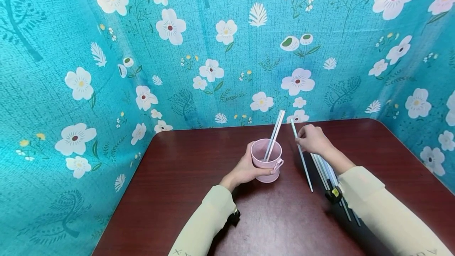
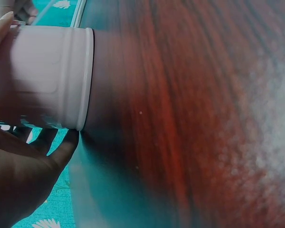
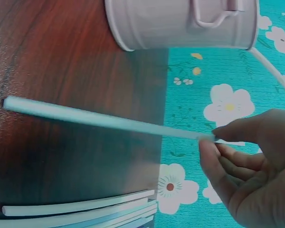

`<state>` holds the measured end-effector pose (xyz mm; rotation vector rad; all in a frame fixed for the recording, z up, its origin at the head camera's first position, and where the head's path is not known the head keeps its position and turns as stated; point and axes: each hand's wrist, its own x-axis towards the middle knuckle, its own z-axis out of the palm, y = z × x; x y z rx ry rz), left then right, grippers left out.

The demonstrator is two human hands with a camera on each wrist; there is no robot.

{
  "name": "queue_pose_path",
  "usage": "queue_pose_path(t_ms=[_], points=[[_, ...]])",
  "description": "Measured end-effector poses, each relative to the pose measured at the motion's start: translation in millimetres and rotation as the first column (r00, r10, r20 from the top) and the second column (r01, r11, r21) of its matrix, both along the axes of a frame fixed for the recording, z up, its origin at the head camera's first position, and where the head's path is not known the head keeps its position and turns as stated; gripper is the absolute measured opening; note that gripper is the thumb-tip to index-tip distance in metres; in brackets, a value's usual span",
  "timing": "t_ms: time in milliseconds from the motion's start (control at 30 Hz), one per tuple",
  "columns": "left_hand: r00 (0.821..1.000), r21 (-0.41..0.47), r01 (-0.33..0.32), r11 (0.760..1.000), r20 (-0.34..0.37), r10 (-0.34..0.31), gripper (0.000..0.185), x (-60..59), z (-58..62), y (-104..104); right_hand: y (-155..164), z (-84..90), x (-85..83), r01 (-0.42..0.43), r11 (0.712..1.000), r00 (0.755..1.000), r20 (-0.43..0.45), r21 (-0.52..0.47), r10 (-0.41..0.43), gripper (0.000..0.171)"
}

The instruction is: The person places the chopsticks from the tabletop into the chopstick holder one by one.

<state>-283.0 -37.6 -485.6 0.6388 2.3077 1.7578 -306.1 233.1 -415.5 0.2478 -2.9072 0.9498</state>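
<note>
A small pink bucket [image 1: 266,171] stands on the table, and my left hand [image 1: 249,166] grips it around its left side, thumb across the front. Inside it a few pale straws [image 1: 274,133] lean to the right against the rim. To the bucket's right, my right hand [image 1: 313,140] pinches a light blue straw [image 1: 304,166] between thumb and fingertips, seen closely as a straw [image 3: 109,122] in the right wrist view. That straw is tilted, its lower end close to the tabletop. Under my right forearm lies a bunch of straws [image 1: 321,171], partly hidden by the arm.
The dark red-brown wooden table [image 1: 177,177] reaches back to a turquoise flowered cloth [image 1: 227,78] that hangs behind it and along both sides. A small handle [image 1: 278,164] juts out on the bucket's right side. Dark wrist devices are strapped on both arms.
</note>
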Motion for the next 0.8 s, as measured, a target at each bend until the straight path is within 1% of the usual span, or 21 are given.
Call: queue_pose_path(t_ms=[167,300,367,567,667,800], points=[[1.0,0.0,-0.001,1.0,0.005,0.001,0.101,0.3,-0.2,0,0,7.9,2.3,0.031,0.997,0.996,-0.077,-0.075,-0.037,0.016],[1.0,0.001,-0.002,1.0,0.008,0.002,0.102,0.9,0.4,-1,0,12.1,4.4,0.046,0.99,0.984,-0.167,-0.13,-0.068,0.017],[1.0,-0.002,0.0,1.0,0.009,0.0,0.102,1.3,1.1,-1,1,14.4,5.9,0.063,0.986,0.972,-0.215,-0.153,-0.096,0.015],[1.0,0.001,0.003,1.0,0.013,-0.003,0.102,1.4,2.3,0,2,25.9,8.5,0.109,0.971,0.936,-0.307,-0.215,-0.173,0.016],[1.0,0.008,0.011,1.0,0.013,-0.011,0.102,1.2,2.5,0,1,34.0,10.0,0.113,0.963,0.917,-0.348,-0.243,-0.195,0.019],[1.0,0.012,0.02,1.0,0.004,-0.02,0.102,0.4,2.0,0,-1,44.6,13.1,0.089,0.949,0.9,-0.384,-0.303,-0.207,0.022]])
